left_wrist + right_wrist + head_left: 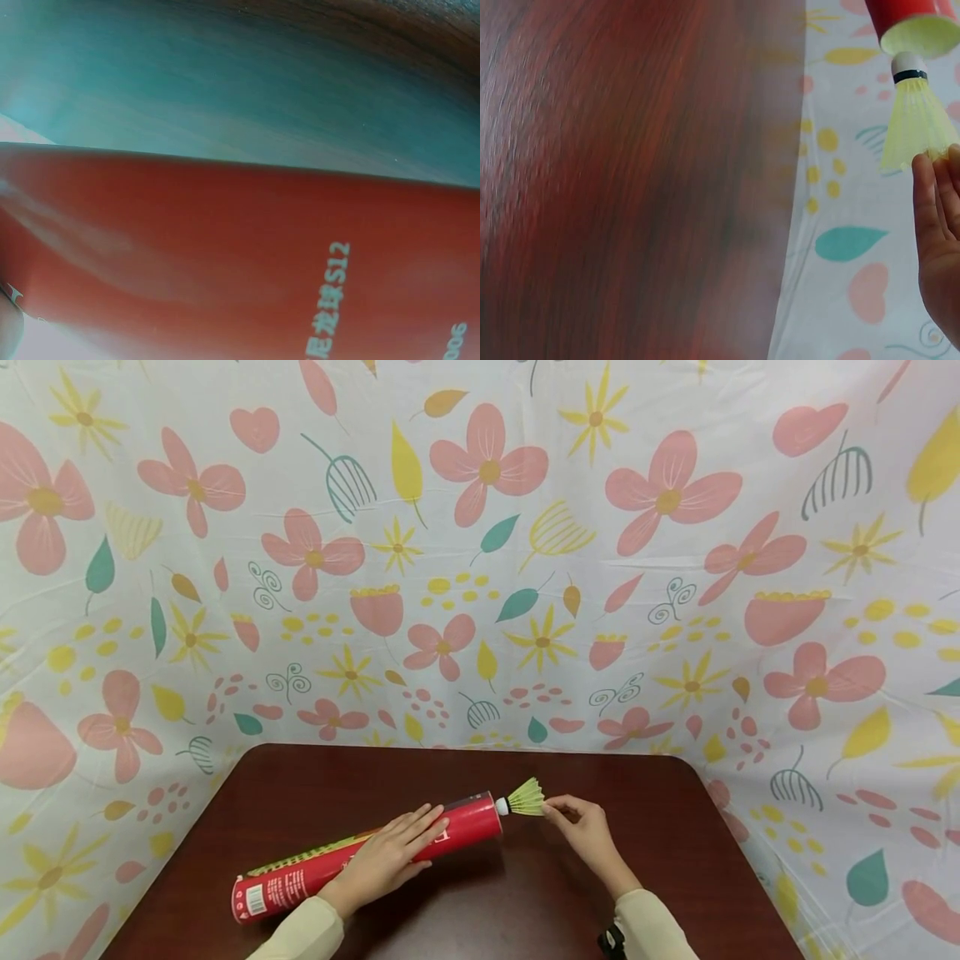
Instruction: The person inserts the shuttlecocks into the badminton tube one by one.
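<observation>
A long red shuttlecock tube slants across the table in the head view, its right end raised over a shadow. My left hand holds it around the middle from above, thumb on the near side. Beyond the tube's open end, a yellow shuttlecock points its white cork at the mouth. My right hand pinches the rim of its skirt between thumb and fingers. In the right wrist view the shuttlecock has its cork at the tube's opening. Red tube wall fills much of the left wrist view.
Both hands work above a dark brown wooden table with rounded far corners. A white cloth printed with flowers and leaves hangs behind and beside it. A black band sits at the right wrist.
</observation>
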`<control>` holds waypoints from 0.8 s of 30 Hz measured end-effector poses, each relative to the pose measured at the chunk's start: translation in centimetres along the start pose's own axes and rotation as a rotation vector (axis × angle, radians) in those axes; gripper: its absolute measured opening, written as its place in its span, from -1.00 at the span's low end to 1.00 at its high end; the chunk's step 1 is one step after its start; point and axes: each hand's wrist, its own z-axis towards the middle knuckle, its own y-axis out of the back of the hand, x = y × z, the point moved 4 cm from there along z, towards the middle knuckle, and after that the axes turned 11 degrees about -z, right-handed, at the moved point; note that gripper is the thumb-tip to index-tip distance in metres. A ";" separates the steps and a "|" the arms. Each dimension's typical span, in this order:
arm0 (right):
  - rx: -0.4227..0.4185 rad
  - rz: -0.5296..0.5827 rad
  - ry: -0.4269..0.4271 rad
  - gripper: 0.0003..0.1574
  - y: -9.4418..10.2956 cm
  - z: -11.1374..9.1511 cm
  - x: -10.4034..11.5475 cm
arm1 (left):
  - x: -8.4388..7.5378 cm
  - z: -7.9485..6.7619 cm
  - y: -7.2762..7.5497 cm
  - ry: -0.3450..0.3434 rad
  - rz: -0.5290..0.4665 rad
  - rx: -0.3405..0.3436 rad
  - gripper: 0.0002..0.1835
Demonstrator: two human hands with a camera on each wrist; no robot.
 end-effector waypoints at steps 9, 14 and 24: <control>0.025 0.050 0.031 -0.91 -1.4 -0.2 1.8 | -0.2 0.1 -0.1 -0.010 0.008 -0.006 -0.01; 0.017 0.055 0.059 -0.93 -2.1 -0.4 2.5 | -0.4 0.4 -0.1 -0.018 0.002 -0.013 0.01; 0.011 0.045 0.105 -0.93 -2.8 -0.8 3.1 | -0.6 0.3 -0.3 -0.028 -0.010 -0.022 0.00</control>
